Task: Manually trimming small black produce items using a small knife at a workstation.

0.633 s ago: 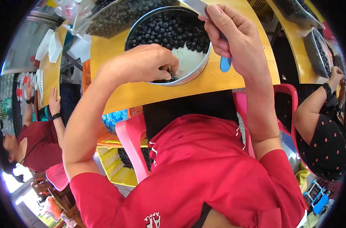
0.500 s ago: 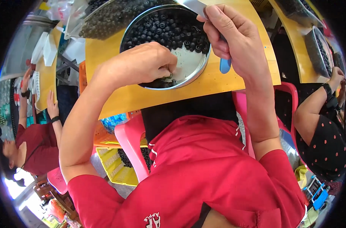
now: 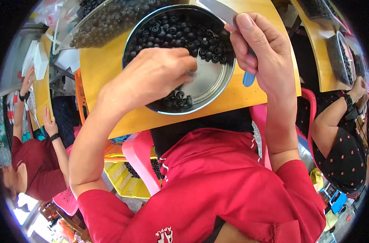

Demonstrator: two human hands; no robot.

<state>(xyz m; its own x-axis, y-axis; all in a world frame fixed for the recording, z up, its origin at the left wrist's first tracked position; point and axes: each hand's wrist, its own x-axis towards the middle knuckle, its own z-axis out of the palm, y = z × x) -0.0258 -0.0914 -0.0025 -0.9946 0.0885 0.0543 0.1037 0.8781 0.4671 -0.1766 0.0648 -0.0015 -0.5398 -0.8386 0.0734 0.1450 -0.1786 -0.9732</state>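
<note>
Over yellow tabletop [image 3: 99, 69], the curled left hand [image 3: 158, 73] (contents unclear) exposes more berries [image 3: 179, 99]; right hand [image 3: 263, 48] grips knife [image 3: 219, 10].

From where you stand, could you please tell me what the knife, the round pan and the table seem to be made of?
Knife blade: probably steel, grey with a smooth sheen. Knife handle: likely smooth plastic, judging by its even blue colour.
Round pan: apparently metal, its bare floor and rim silvery and reflective.
Table: smooth yellow top, wood or laminate; I cannot tell.
</note>
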